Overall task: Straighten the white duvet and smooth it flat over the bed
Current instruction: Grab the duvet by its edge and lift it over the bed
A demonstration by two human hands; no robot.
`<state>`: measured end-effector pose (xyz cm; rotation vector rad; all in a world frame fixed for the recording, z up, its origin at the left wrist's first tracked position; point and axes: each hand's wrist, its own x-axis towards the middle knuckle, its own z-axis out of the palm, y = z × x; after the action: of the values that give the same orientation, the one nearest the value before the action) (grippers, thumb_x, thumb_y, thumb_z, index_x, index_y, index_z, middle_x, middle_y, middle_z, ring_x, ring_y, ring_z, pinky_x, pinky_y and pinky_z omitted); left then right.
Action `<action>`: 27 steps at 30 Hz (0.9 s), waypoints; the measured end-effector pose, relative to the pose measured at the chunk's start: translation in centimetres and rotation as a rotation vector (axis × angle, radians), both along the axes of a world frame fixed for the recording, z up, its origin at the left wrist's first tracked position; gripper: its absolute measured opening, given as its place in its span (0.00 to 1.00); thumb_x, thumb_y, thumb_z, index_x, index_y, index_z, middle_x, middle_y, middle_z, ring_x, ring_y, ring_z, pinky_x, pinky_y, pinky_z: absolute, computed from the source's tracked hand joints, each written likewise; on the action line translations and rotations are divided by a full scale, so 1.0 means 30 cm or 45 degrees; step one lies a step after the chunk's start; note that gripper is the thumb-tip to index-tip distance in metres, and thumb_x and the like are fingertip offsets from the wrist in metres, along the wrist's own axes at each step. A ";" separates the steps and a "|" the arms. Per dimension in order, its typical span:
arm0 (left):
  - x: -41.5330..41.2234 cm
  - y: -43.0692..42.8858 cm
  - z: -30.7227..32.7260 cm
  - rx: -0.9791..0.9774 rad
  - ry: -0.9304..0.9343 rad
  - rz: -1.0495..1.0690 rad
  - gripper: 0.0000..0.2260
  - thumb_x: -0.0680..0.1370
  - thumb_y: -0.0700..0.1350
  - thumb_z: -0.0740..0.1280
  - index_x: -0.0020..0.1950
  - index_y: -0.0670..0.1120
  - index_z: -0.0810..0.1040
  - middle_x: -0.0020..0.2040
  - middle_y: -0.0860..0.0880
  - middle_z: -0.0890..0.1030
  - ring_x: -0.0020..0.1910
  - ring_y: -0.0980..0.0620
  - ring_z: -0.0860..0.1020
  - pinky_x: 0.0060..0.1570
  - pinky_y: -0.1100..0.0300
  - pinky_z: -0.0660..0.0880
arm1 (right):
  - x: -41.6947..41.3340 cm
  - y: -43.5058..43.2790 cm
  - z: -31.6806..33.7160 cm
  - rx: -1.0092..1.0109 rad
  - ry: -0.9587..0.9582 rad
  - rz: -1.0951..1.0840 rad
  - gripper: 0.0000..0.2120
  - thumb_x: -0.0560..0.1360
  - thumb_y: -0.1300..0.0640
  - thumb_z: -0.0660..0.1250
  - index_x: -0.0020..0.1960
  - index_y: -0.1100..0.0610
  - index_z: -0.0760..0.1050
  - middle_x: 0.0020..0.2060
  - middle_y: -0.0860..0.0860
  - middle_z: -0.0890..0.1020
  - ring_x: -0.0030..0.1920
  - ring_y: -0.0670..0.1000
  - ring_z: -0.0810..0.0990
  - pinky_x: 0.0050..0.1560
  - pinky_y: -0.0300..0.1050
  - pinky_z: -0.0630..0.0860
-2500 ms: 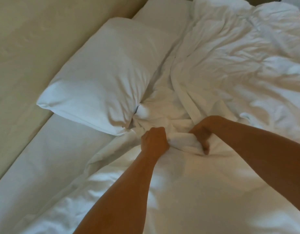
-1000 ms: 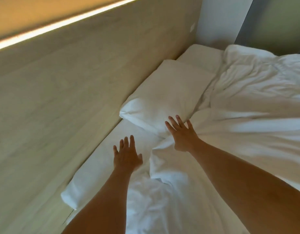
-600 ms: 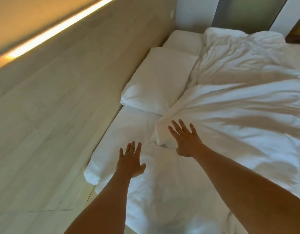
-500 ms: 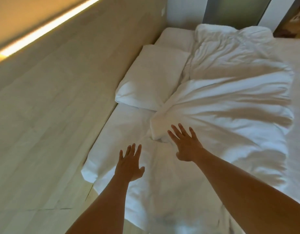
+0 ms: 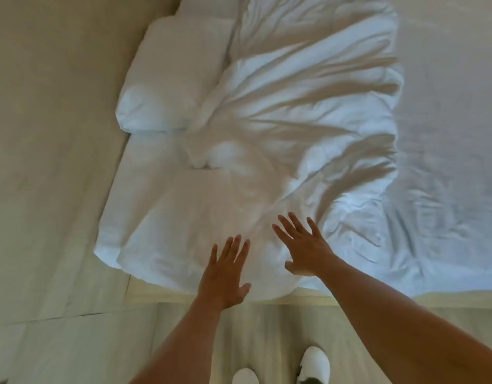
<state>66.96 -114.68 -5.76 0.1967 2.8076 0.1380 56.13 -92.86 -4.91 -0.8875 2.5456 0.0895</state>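
Left hand: released, fingers straight and a little spread, palm down over the duvet's near edge. It held nothing. Whether it touched or hovered could not be told.
Right hand: released, fingers splayed, palm down just beside the left hand and further in over the cloth. It gripped nothing.
White crumpled cotton duvet: lay on the pillow-end part of the bed, gathered into long folds fanning out from a tight knot near the pillow. Its near hem drooped over the mattress side.
Risk, ridges: flat palms pushing away would likely shove slack into the fan of folds and deepen them, since neither hand held an edge to pull against.
Risk, knot: the knot looked set; stroking over it would probably press it into a lump rather than undo it.
Risk, pillow: cloth driven toward the plump white rectangular pillow could ride up on it or nudge it askew.
Risk, coverage: smoothing in place would leave the duvet off-centre, with much of the bed uncovered.
Surface: white fitted sheet, lightly wrinkled, bare along the right of the view; soft, so pressure would probably sink and drag.
Room: pale wood-grain wall panel stood against the pillow end. A light wooden floor ran below, with two white slippers on the person's feet at the bedside.
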 end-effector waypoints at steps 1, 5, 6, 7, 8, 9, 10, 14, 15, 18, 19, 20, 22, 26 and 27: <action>0.026 0.025 -0.033 -0.027 -0.010 -0.060 0.48 0.73 0.62 0.65 0.78 0.51 0.34 0.79 0.47 0.37 0.78 0.45 0.41 0.74 0.43 0.38 | 0.045 0.022 -0.033 -0.025 0.006 -0.017 0.44 0.76 0.42 0.61 0.78 0.47 0.32 0.75 0.49 0.29 0.74 0.52 0.27 0.73 0.59 0.32; 0.105 0.073 -0.185 -0.135 0.007 -0.165 0.58 0.64 0.62 0.75 0.79 0.49 0.38 0.79 0.47 0.36 0.78 0.46 0.39 0.74 0.39 0.43 | 0.213 0.061 -0.198 -0.167 0.087 -0.079 0.48 0.72 0.42 0.66 0.79 0.48 0.37 0.77 0.49 0.35 0.76 0.51 0.31 0.75 0.58 0.35; 0.108 0.074 -0.224 -0.155 0.050 -0.163 0.60 0.61 0.60 0.77 0.80 0.49 0.41 0.79 0.47 0.39 0.78 0.46 0.40 0.74 0.38 0.45 | 0.244 0.062 -0.242 -0.183 0.124 -0.089 0.50 0.70 0.42 0.67 0.79 0.49 0.39 0.78 0.49 0.36 0.77 0.51 0.33 0.75 0.59 0.37; 0.102 0.070 -0.263 -0.172 0.111 -0.152 0.60 0.60 0.57 0.79 0.80 0.48 0.43 0.80 0.46 0.41 0.78 0.46 0.42 0.73 0.37 0.47 | 0.269 0.061 -0.284 -0.188 0.162 -0.095 0.51 0.69 0.41 0.68 0.80 0.49 0.40 0.78 0.50 0.37 0.77 0.52 0.35 0.75 0.60 0.39; 0.086 0.061 -0.297 -0.196 0.161 -0.125 0.59 0.60 0.52 0.80 0.80 0.48 0.44 0.80 0.46 0.42 0.78 0.46 0.44 0.73 0.37 0.47 | 0.289 0.057 -0.323 -0.192 0.199 -0.099 0.52 0.68 0.40 0.69 0.80 0.50 0.41 0.78 0.51 0.37 0.78 0.52 0.36 0.75 0.61 0.41; 0.058 0.048 -0.326 -0.218 0.206 -0.099 0.57 0.61 0.49 0.79 0.80 0.48 0.45 0.80 0.47 0.44 0.79 0.47 0.45 0.73 0.37 0.47 | 0.301 0.050 -0.354 -0.192 0.233 -0.107 0.52 0.67 0.39 0.70 0.80 0.51 0.41 0.78 0.51 0.37 0.78 0.53 0.36 0.75 0.61 0.42; 0.023 0.035 -0.343 -0.245 0.253 -0.090 0.53 0.64 0.45 0.77 0.80 0.47 0.46 0.80 0.47 0.46 0.79 0.48 0.47 0.72 0.37 0.48 | 0.306 0.041 -0.381 -0.192 0.264 -0.118 0.53 0.67 0.39 0.70 0.80 0.51 0.41 0.78 0.51 0.37 0.78 0.53 0.36 0.75 0.62 0.42; -0.125 -0.007 -0.346 -0.196 0.324 -0.151 0.28 0.71 0.33 0.58 0.72 0.45 0.68 0.70 0.46 0.73 0.70 0.46 0.69 0.68 0.37 0.60 | 0.275 0.015 -0.433 -0.175 0.340 -0.147 0.56 0.64 0.38 0.73 0.80 0.50 0.42 0.79 0.52 0.40 0.78 0.53 0.39 0.75 0.59 0.41; -0.151 -0.015 -0.325 -0.078 0.327 -0.069 0.25 0.71 0.33 0.58 0.67 0.47 0.73 0.63 0.46 0.78 0.64 0.44 0.74 0.65 0.41 0.67 | 0.263 0.011 -0.432 -0.171 0.344 -0.155 0.57 0.63 0.39 0.74 0.80 0.50 0.43 0.79 0.52 0.42 0.78 0.52 0.40 0.76 0.58 0.41; -0.249 -0.040 -0.239 0.333 0.271 0.224 0.20 0.71 0.35 0.61 0.60 0.49 0.78 0.53 0.45 0.82 0.52 0.40 0.79 0.51 0.49 0.77 | 0.212 -0.009 -0.410 -0.176 0.406 -0.202 0.54 0.65 0.51 0.75 0.80 0.53 0.44 0.79 0.51 0.49 0.79 0.51 0.45 0.76 0.58 0.42; -0.284 -0.049 -0.211 0.426 0.188 0.258 0.19 0.72 0.35 0.61 0.60 0.48 0.78 0.53 0.45 0.82 0.53 0.42 0.79 0.51 0.51 0.76 | 0.189 -0.015 -0.394 -0.174 0.437 -0.217 0.51 0.66 0.57 0.73 0.80 0.54 0.46 0.79 0.51 0.53 0.78 0.51 0.49 0.75 0.59 0.43; -0.312 -0.058 -0.186 0.478 0.102 0.260 0.18 0.73 0.35 0.61 0.60 0.46 0.78 0.54 0.45 0.81 0.54 0.43 0.78 0.52 0.53 0.75 | 0.163 -0.021 -0.377 -0.163 0.459 -0.213 0.47 0.68 0.61 0.71 0.79 0.55 0.48 0.78 0.50 0.56 0.78 0.50 0.53 0.75 0.60 0.43; -0.345 -0.071 -0.159 0.452 0.011 0.200 0.15 0.75 0.37 0.60 0.61 0.44 0.76 0.55 0.44 0.80 0.56 0.43 0.77 0.54 0.54 0.74 | 0.106 -0.033 -0.342 -0.173 0.420 -0.186 0.41 0.70 0.64 0.67 0.78 0.54 0.53 0.76 0.48 0.61 0.77 0.48 0.57 0.74 0.61 0.46; -0.331 -0.059 -0.183 0.272 0.090 0.077 0.16 0.77 0.48 0.63 0.64 0.46 0.68 0.56 0.45 0.79 0.56 0.41 0.77 0.51 0.49 0.73 | 0.005 -0.040 -0.286 -0.424 0.295 -0.319 0.23 0.73 0.65 0.63 0.66 0.50 0.73 0.59 0.48 0.80 0.64 0.53 0.75 0.68 0.51 0.64; -0.316 -0.053 -0.192 0.234 0.109 0.075 0.23 0.75 0.57 0.65 0.65 0.48 0.66 0.58 0.47 0.77 0.57 0.43 0.76 0.52 0.49 0.72 | -0.018 -0.039 -0.268 -0.469 0.271 -0.374 0.19 0.73 0.64 0.62 0.61 0.50 0.75 0.54 0.49 0.82 0.59 0.55 0.78 0.61 0.49 0.70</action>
<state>57.48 -116.27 -11.51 0.1663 2.8864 0.4120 55.60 -94.05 -12.94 -0.6444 2.9187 -0.4064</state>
